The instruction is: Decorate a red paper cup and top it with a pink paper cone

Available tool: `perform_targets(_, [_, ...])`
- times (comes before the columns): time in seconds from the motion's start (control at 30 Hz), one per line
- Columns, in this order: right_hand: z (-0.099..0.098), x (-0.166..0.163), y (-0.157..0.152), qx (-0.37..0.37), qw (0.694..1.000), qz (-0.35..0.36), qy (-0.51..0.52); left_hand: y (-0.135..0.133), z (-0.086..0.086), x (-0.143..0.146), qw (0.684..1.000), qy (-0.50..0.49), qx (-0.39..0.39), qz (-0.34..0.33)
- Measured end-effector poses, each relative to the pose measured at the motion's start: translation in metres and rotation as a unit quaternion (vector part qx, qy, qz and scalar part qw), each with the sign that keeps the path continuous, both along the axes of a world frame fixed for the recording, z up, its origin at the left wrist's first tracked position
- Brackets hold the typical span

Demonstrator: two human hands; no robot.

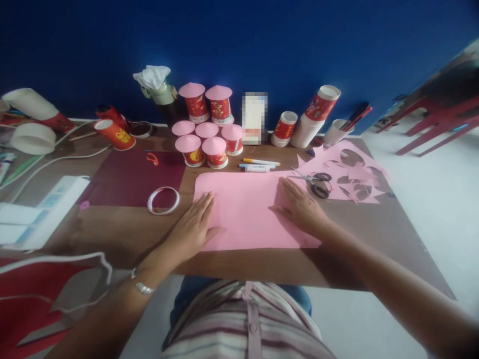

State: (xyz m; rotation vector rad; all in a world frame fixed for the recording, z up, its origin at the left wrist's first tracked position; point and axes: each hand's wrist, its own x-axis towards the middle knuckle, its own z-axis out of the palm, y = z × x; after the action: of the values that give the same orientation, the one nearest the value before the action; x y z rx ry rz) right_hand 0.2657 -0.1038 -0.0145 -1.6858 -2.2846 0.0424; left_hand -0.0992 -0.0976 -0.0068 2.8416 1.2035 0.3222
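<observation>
pink paper (243,214) near the surface's front edge (243,264) seems pressed flat by your spread left hand (196,224) and right hand (301,207); next, probably, free one.

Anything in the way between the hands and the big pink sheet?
Nothing visible: the left hand and right hand both rest directly on the pink sheet. The scissors lie beside the right hand.

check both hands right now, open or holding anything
Left hand: open, resting on the left side of the pink sheet, holding nothing.
Right hand: open, resting on the sheet's right side, holding nothing.
</observation>
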Motion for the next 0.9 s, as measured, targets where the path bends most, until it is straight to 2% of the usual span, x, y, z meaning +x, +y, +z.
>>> perform_targets(0.13, [0.018,0.008,-0.007,0.049,0.999,-0.011,-0.02,0.003,0.0,0.002,1.0,-0.006,-0.015,-0.002])
perform_targets(0.2, [0.027,0.002,0.004,0.061,0.998,-0.004,-0.023,0.003,0.0,0.002,1.0,-0.004,-0.019,0.007])
perform_targets(0.3, [0.036,-0.012,0.034,0.068,0.996,0.05,-0.03,0.001,0.003,0.003,0.999,0.016,-0.014,0.042])
perform_targets(0.37, [0.035,-0.022,0.057,0.057,0.994,0.09,-0.034,0.0,0.004,0.004,0.998,0.025,-0.014,0.053])
perform_targets(0.5, [0.023,-0.033,0.097,0.019,0.995,0.089,-0.038,0.004,0.003,0.008,0.998,0.032,-0.031,0.051])
perform_targets(0.63, [0.012,-0.024,0.115,-0.031,0.996,0.074,-0.033,0.01,0.002,0.012,0.998,0.027,-0.045,0.039])
perform_targets(0.77, [0.012,-0.025,0.096,0.007,0.998,0.057,-0.009,0.013,0.003,0.014,0.998,0.026,-0.05,0.034])
perform_targets(0.83, [0.013,-0.04,0.07,0.023,0.998,0.062,0.012,0.012,0.003,0.016,0.998,0.026,-0.048,0.038])
perform_targets(0.9, [0.012,-0.061,0.038,0.021,0.993,0.108,0.029,0.011,0.001,0.017,0.998,0.021,-0.039,0.044])
